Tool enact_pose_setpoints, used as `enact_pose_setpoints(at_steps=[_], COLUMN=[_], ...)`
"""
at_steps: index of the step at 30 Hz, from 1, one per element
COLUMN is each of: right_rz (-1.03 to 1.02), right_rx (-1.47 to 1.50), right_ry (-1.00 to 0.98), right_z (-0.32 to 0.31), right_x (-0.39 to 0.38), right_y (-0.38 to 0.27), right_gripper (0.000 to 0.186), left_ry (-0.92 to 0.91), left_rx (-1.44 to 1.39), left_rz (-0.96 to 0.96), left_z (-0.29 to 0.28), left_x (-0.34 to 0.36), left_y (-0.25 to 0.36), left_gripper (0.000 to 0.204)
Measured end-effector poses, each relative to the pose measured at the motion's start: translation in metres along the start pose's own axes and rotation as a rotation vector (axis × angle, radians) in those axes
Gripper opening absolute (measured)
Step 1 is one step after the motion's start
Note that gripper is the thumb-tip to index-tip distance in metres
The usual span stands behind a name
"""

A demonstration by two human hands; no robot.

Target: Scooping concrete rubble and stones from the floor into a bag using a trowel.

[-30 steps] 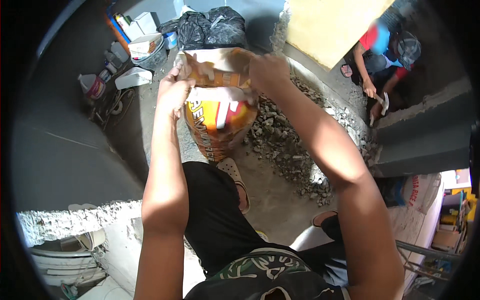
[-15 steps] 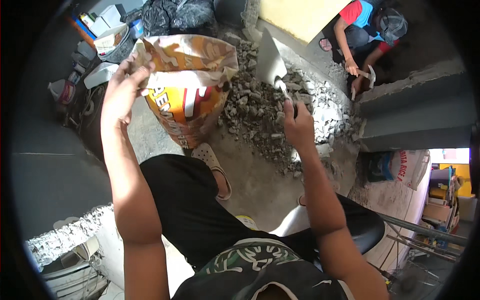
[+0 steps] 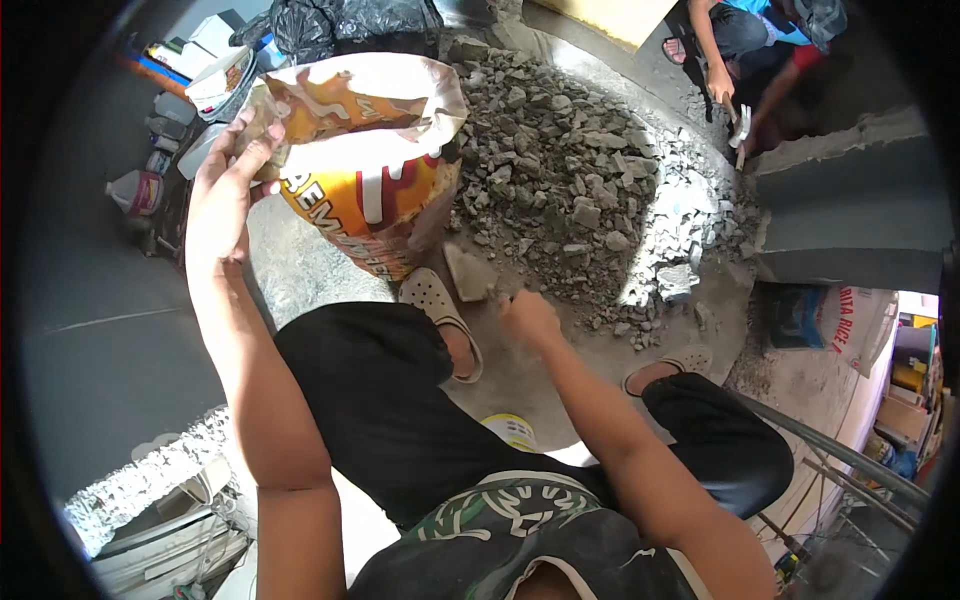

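Note:
An orange and white printed sack (image 3: 370, 190) stands upright with its mouth open, in front of me to the left. The left edge of its rim is pinched in my left hand (image 3: 225, 180). My right hand (image 3: 530, 320) is closed round the handle of a trowel, low over the floor between my feet. The trowel's pale blade (image 3: 468, 273) points left, close to the sack's base and my left clog. Most of the handle is hidden by my fingers. Beyond the trowel spreads a heap of broken concrete rubble (image 3: 550, 150), partly in bright sun.
A co-worker's hand (image 3: 720, 85) holds a hammer (image 3: 740, 125) at the upper right, beside a low grey wall (image 3: 850, 200). Black garbage bags (image 3: 350, 30) and assorted containers (image 3: 140, 190) stand behind and left of the sack. A metal rail (image 3: 840, 450) runs at right.
My right hand has brought the trowel from above the rubble down and left to the floor near the sack. My left hand still holds the rim.

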State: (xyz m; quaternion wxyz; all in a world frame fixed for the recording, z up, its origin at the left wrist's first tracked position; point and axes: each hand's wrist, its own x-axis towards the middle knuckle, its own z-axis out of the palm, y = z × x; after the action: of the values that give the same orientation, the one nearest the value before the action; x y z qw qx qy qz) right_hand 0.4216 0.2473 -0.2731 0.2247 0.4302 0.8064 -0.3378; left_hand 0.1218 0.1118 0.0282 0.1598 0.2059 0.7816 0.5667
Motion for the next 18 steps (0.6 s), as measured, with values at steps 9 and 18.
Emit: enact_pose_setpoints(at_steps=[9, 18], right_rz=[0.119, 0.109], right_rx=[0.162, 0.268], right_ry=[0.315, 0.386], right_z=[-0.077, -0.069], right_x=[0.152, 0.112], right_y=[-0.036, -0.037], right_gripper=[0.045, 0.051], left_ry=[-0.045, -0.005], left_rx=[-0.018, 0.009], left_rz=[-0.008, -0.016], left_z=[0.009, 0.000], left_x=[0.010, 0.010], left_y=[-0.004, 0.003], left_gripper=[0.067, 0.070])
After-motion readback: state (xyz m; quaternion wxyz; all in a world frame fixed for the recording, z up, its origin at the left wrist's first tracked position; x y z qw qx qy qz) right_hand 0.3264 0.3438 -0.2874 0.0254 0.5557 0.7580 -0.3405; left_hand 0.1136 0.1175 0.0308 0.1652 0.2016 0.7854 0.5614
